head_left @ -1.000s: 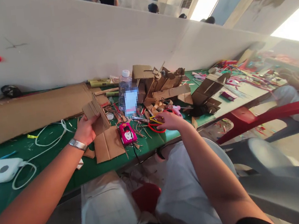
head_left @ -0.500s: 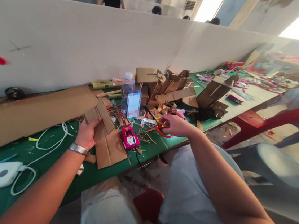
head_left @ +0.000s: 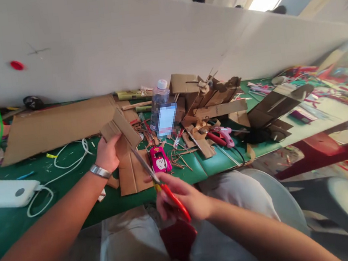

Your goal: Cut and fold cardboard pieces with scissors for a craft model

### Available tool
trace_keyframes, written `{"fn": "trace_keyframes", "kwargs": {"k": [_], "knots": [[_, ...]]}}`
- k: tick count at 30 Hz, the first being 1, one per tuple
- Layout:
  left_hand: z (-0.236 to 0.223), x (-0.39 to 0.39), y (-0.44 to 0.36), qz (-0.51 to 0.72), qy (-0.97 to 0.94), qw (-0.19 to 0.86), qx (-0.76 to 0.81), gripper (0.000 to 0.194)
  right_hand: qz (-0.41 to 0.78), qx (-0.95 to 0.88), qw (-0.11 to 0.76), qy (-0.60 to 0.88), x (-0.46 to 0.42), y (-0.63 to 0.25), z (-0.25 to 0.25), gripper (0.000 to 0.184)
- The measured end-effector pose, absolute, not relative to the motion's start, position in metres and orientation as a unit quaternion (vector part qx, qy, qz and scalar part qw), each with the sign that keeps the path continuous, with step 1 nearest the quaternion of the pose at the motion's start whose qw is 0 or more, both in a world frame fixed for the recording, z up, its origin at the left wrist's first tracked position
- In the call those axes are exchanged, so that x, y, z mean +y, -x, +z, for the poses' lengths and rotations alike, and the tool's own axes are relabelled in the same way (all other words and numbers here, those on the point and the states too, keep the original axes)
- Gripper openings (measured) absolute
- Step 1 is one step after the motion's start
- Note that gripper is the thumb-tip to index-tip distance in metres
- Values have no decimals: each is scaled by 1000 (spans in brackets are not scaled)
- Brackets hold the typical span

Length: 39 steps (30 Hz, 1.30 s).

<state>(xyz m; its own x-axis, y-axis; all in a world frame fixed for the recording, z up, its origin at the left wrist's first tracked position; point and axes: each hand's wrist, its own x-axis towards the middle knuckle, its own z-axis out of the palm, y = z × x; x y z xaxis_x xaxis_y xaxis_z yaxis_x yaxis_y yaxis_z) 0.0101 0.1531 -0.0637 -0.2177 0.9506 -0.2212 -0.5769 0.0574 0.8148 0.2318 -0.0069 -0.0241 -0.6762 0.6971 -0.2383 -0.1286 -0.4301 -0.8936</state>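
My left hand (head_left: 109, 155) grips a small folded piece of cardboard (head_left: 126, 130), thumb on top, held above the table. In my right hand (head_left: 182, 197) is a pair of scissors (head_left: 174, 200) with red and yellow handles. Their blades point up and left, the tips close to the lower edge of the held cardboard. Below them a flat, creased cardboard piece (head_left: 129, 178) lies near the table's front edge. Beside it rests a pink device with a white cartoon face (head_left: 160, 161).
A large cardboard sheet (head_left: 55, 124) lies at the back left. A clear bottle (head_left: 157, 98) stands behind a blurred phone-like screen (head_left: 167, 120). Cardboard structures (head_left: 211, 96) and a pink glue gun (head_left: 226, 136) sit to the right. A white power bank (head_left: 10, 193) with a cable is at left.
My right hand has lifted the scissors off the cluttered table and brought them left and nearer, blades toward the cardboard. My left hand keeps hold of the cardboard piece. The view has shifted slightly.
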Motion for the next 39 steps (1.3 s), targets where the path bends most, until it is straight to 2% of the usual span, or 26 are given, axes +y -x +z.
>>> {"fn": "trace_keyframes", "kwargs": {"k": [4, 12, 24, 30, 39], "knots": [[-64, 157, -1, 638, -208, 607, 425, 27, 830, -387, 237, 325, -20, -213, -46, 72], [-59, 149, -6, 663, -265, 574, 400, 26, 834, -331, 285, 336, -20, -212, -52, 69], [-51, 133, -12, 596, -386, 573, 409, 51, 832, -322, 322, 316, -14, -219, -53, 60], [-53, 128, -12, 629, -426, 507, 407, 68, 836, -318, 322, 310, -14, -220, -51, 59], [-55, 133, -14, 662, -392, 478, 425, 44, 828, -338, 317, 314, -12, -219, -41, 65]]}}
